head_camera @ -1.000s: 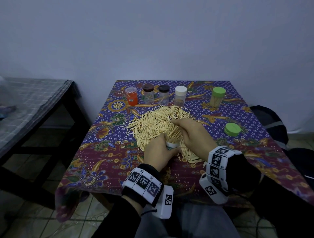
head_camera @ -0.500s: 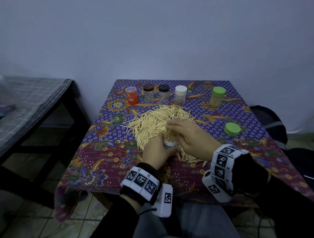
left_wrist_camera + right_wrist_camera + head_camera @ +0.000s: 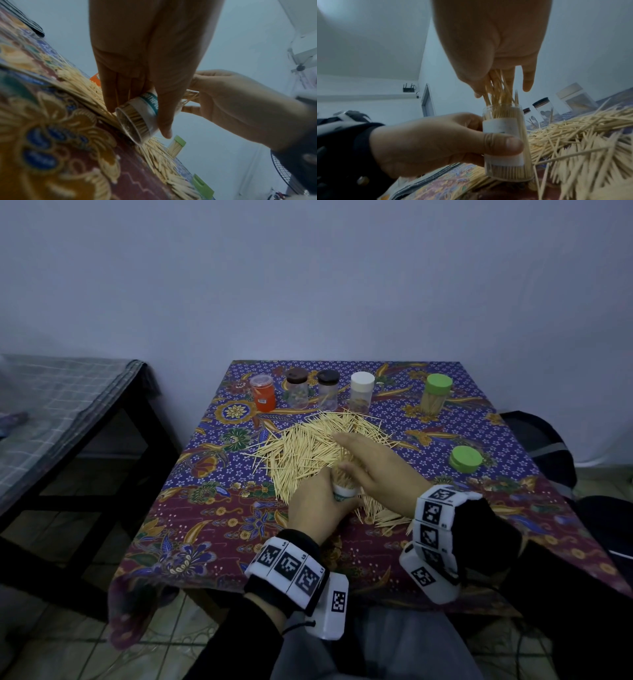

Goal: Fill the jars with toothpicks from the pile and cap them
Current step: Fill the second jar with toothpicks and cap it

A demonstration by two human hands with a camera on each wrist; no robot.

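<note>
Left hand grips a clear labelled jar, thumb across the label and fingers curled round the far side. The jar stands on the table toward the middle of the near edge, at the near rim of the toothpick pile, tilted slightly. It is packed with toothpicks almost to its mouth and is uncapped.

Right hand is directly above the jar mouth and pinches a small bundle of toothpicks between thumb and fingers; the lower ends of the bundle are inside the mouth. Little finger extended, touching nothing.

Along the far edge: orange jar, two dark-capped jars, and a white-capped jar, in a row. Toward the far right corner, a green-capped jar holding toothpicks. A loose green cap lies near the right edge, apart from the pile.

Table covering: patterned cloth.
</note>
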